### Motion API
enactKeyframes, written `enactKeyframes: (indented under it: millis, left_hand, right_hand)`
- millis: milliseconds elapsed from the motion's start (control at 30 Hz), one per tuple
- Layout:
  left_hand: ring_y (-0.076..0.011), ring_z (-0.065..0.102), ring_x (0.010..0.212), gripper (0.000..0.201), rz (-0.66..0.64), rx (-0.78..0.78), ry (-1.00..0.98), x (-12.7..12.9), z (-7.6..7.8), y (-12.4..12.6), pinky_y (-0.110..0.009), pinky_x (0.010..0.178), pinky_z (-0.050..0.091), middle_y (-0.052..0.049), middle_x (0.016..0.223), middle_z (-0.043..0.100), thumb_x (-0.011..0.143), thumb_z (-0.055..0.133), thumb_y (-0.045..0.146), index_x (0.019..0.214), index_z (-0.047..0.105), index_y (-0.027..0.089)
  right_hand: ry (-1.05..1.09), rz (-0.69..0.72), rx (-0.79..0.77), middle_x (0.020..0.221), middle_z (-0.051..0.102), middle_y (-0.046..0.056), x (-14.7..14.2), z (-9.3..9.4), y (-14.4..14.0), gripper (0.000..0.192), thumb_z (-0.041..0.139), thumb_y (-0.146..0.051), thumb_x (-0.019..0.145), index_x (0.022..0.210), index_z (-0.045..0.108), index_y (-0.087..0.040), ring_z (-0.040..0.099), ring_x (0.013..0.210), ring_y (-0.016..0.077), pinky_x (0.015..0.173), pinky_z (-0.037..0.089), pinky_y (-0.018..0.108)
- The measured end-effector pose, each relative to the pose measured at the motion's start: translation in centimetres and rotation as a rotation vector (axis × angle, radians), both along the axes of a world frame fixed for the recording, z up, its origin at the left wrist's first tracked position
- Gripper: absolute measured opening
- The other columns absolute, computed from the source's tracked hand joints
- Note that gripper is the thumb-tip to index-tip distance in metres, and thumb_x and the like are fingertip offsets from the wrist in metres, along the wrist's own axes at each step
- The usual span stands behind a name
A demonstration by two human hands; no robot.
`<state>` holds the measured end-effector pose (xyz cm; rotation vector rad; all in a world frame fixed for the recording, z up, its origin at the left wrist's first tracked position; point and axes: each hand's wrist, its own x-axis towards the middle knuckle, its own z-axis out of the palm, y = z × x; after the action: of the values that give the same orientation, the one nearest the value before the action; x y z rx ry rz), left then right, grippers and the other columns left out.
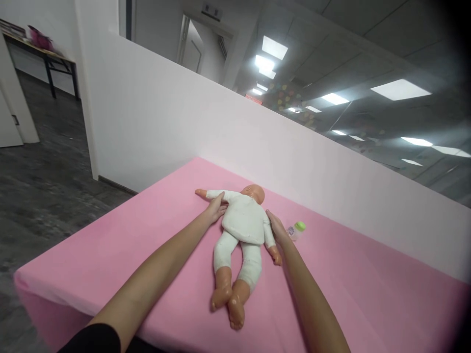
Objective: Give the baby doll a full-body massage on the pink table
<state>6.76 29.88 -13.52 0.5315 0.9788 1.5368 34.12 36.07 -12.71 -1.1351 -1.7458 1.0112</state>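
The baby doll [245,223] lies on its back near the middle of the pink bed [368,274], head toward the white wall, not yet lifted. The left hand [216,208] rests flat against its outstretched arm and side, the right hand [277,229] against its other arm; both grips are apart, fingers extended, clasping nothing. A small green-capped bottle [296,230] lies just beside the right hand, untouched.

Pink bed [147,255], doll [243,230], small bottle [296,230]

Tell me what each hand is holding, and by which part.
Both hands are on the baby doll: left hand at its outstretched arm, right hand at its other arm. Whether either truly grips cannot be told.
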Motion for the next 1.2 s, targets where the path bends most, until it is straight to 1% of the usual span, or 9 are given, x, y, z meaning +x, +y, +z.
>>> enactKeyframes:
  millis: [133,300,533,633,767,867,933,1067,1200]
  left_hand:
    - [-0.0265,0.073,0.109,0.036,-0.004,0.007,-0.008,-1.1,0.1,-0.1,-0.034,0.095,0.061,-0.018,0.114,0.072,0.099,0.056,0.045,0.118,0.062,0.015]
    - [-0.0247,0.073,0.101,0.025,-0.077,0.038,0.085,-1.1,0.4,-2.3,-0.034,0.096,0.06,-0.016,0.107,0.074,0.092,0.07,0.033,0.108,0.066,0.014]
    - [-0.0281,0.072,0.101,0.064,-0.185,0.063,0.392,-1.2,0.7,-7.7,-0.039,0.092,0.057,-0.015,0.11,0.074,0.08,0.084,0.035,0.133,0.058,0.011]
    - [-0.0264,0.072,0.098,0.06,-0.133,0.079,0.576,-1.8,0.3,-8.4,-0.038,0.087,0.058,-0.013,0.108,0.073,0.084,0.077,0.04,0.134,0.057,0.013]
    - [-0.0267,0.066,0.107,0.042,0.167,0.186,1.018,-2.8,-0.3,-7.3,-0.042,0.096,0.055,-0.011,0.118,0.068,0.086,0.065,0.03,0.126,0.061,0.019]
    - [-0.0302,0.055,0.13,0.053,0.346,0.273,1.346,-3.8,-0.3,-5.6,-0.047,0.112,0.046,-0.011,0.138,0.06,0.081,0.061,0.021,0.134,0.057,0.022]
    - [-0.0334,0.047,0.14,0.066,0.35,0.28,1.485,-4.5,-0.4,-4.4,-0.05,0.116,0.041,-0.013,0.149,0.054,0.081,0.062,0.022,0.145,0.049,0.022]
    - [-0.0401,0.028,0.154,0.079,0.254,0.228,1.634,-5.4,-0.7,-2.6,-0.058,0.122,0.027,-0.013,0.167,0.037,0.086,0.062,0.033,0.16,0.035,0.022]
    - [-0.0417,0.031,0.15,0.073,0.205,0.179,1.689,-5.5,-1.1,-1.9,-0.061,0.118,0.026,-0.015,0.162,0.045,0.093,0.057,0.043,0.16,0.037,0.024]
  right_hand:
    - [0.02,-0.017,-0.07,0.105,0.075,0.007,3.8,-1.9,-2.5,0.052,0.068,-0.067,0.083,0.099,0.073,-0.018,0.065,0.101,0.0258,0.089,0.052,0.032]
    - [-0.041,-0.012,-0.01,0.126,0.074,0.01,5.9,-3.5,-5.1,0.052,0.076,-0.055,0.082,0.12,0.074,-0.02,0.066,0.119,0.0303,0.105,0.05,0.042]
    - [-0.135,-0.046,0.058,0.108,0.076,0.008,5.6,-3.2,-5.7,0.054,0.078,-0.044,0.077,0.125,0.07,-0.021,0.071,0.095,0.0275,0.085,0.057,0.041]
    - [-0.172,-0.109,0.103,0.112,0.074,0.01,5.9,-2.7,-5.6,0.055,0.076,-0.043,0.077,0.127,0.069,-0.022,0.068,0.094,0.0278,0.081,0.056,0.04]
    - [-0.24,-0.16,0.289,0.124,0.07,0.01,6.7,-2.8,-4.9,0.05,0.07,-0.041,0.079,0.126,0.067,-0.022,0.064,0.109,0.03,0.092,0.053,0.044]
    - [-0.336,-0.2,0.443,0.127,0.067,0.01,7.0,-3.3,-4.3,0.049,0.06,-0.037,0.084,0.13,0.063,-0.021,0.06,0.115,0.0301,0.099,0.049,0.046]
    - [-0.436,-0.247,0.503,0.128,0.066,0.011,6.9,-3.6,-4.1,0.049,0.054,-0.034,0.086,0.133,0.061,-0.021,0.057,0.12,0.0311,0.102,0.045,0.049]
    - [-0.55,-0.282,0.518,0.128,0.064,0.011,6.7,-4.1,-3.9,0.051,0.048,-0.03,0.086,0.134,0.06,-0.023,0.053,0.124,0.0329,0.101,0.042,0.05]
    - [-0.536,-0.282,0.508,0.125,0.065,0.01,6.7,-4.3,-3.8,0.05,0.049,-0.031,0.084,0.133,0.06,-0.024,0.054,0.122,0.0328,0.099,0.043,0.049]
